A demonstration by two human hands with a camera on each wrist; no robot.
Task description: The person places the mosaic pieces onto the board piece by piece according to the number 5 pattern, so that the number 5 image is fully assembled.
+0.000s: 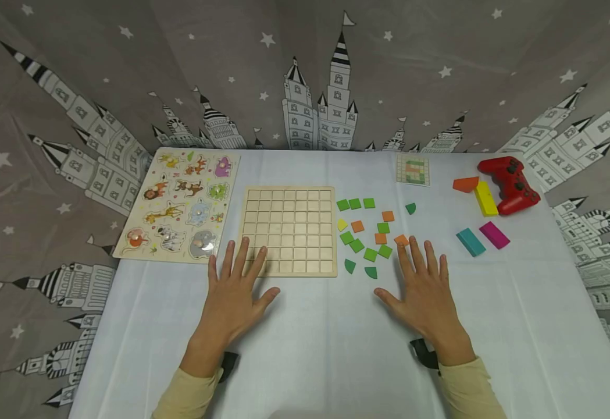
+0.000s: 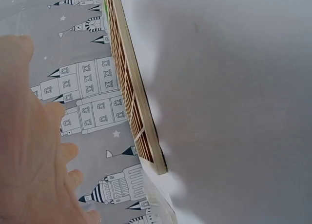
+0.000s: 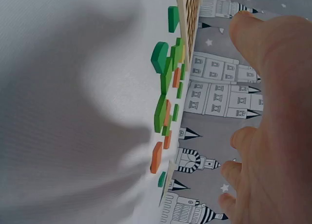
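My left hand (image 1: 231,305), palm down with fingers spread, is over the near left corner of a wooden grid board (image 1: 289,233). Its squares hold no pieces. Likewise spread and holding nothing, my right hand (image 1: 425,297) is just right of a scatter of small flat pieces. Among these are several green squares (image 1: 370,254), several orange squares (image 1: 380,238), a yellow piece (image 1: 342,224) and dark green rounded pieces (image 1: 370,272). One orange piece (image 1: 400,240) lies by the right index fingertip. In the right wrist view, the hand (image 3: 280,121) appears above the tabletop, apart from the pieces.
An animal peg puzzle (image 1: 179,203) lies at the left. Toward the back right is a small pattern card (image 1: 413,170). Farther right are a red game controller (image 1: 511,185) and orange (image 1: 465,184), yellow (image 1: 486,199), teal (image 1: 471,242) and magenta (image 1: 495,235) blocks.
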